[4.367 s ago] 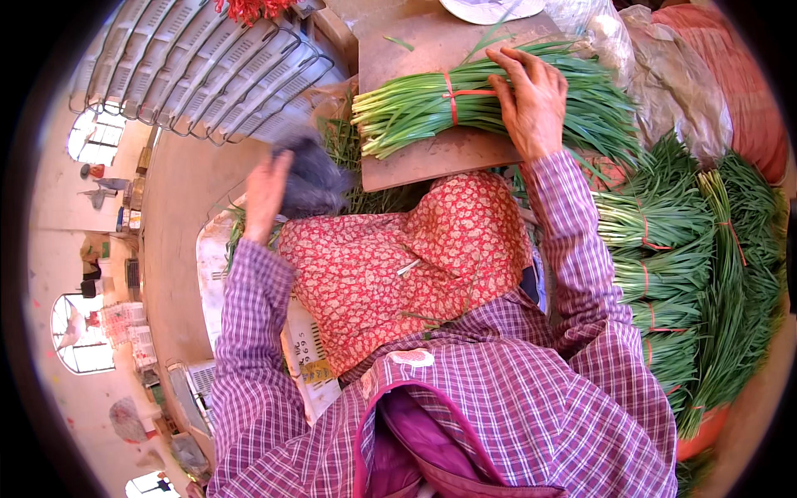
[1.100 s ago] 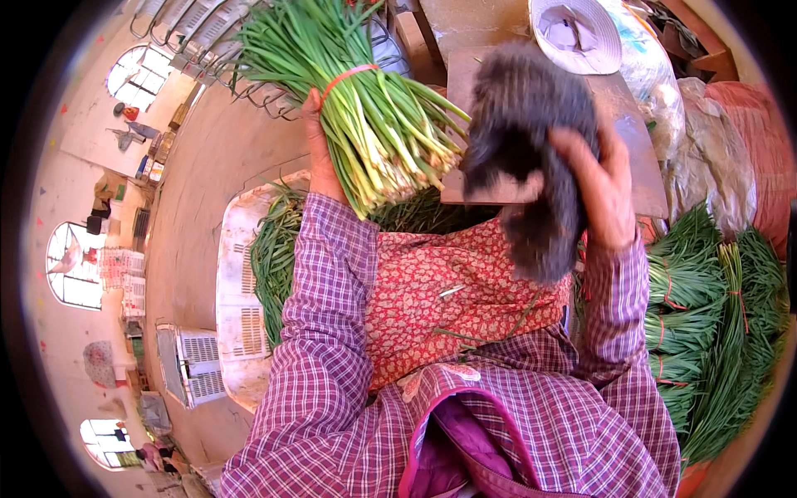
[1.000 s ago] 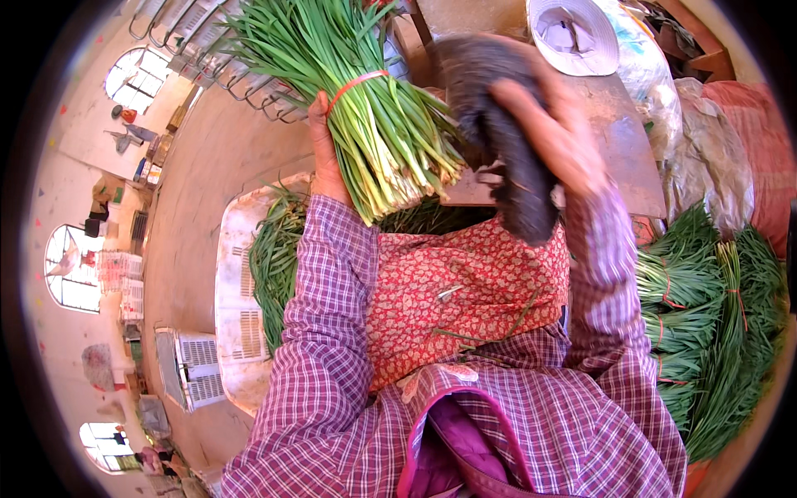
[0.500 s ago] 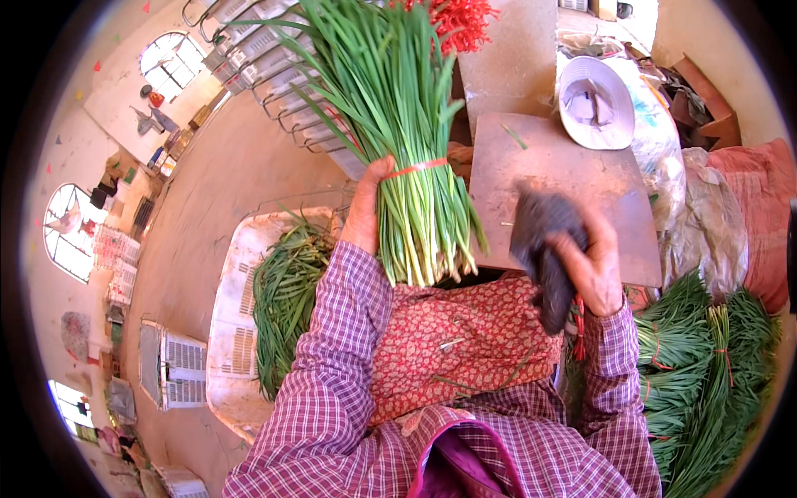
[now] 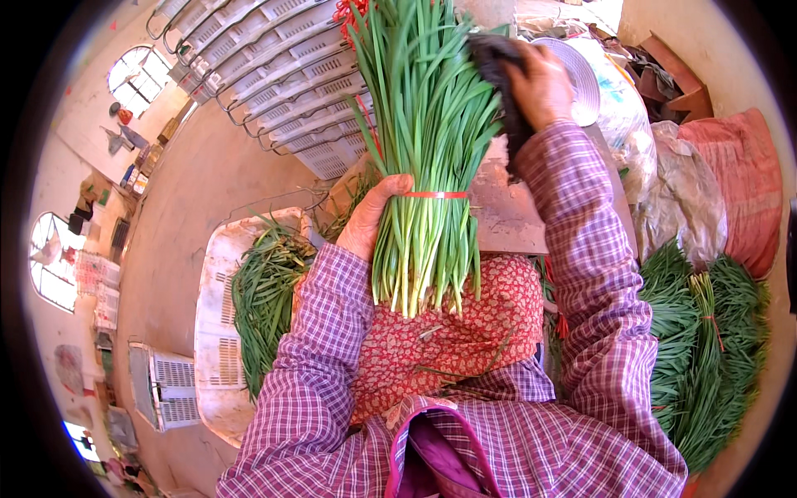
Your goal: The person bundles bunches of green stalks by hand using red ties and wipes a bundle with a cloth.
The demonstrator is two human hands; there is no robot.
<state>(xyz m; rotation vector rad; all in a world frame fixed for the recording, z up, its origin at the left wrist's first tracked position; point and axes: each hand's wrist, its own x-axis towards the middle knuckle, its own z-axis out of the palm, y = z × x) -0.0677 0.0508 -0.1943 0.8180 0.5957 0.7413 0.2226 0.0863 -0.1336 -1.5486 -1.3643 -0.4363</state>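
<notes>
My left hand [image 5: 371, 217] is closed around a thick bundle of garlic chives [image 5: 427, 137], held upright over my lap. A red band [image 5: 438, 195] goes round the bundle at the height of my thumb. Pale stem ends point down toward my red floral apron [image 5: 473, 332], and the long green leaves fan out at the top. My right hand [image 5: 545, 90] grips a dark, crumpled cloth [image 5: 503, 70] at the right side of the upper leaves. My right fingertips are partly hidden by the cloth.
Left of me stands a white plastic basket [image 5: 214, 332] of loose greens [image 5: 264, 286]. Stacked pale crates [image 5: 290, 75] rise beyond it. A brown board [image 5: 515, 216] lies behind the bundle, a pale hat [image 5: 581, 79] at its far end. Tied chive bundles [image 5: 706, 365] lie at right.
My right hand has carried the dark cloth up and away from me, from beside my lap to the upper leaves. The chive bundle sits slightly lower and more upright in view.
</notes>
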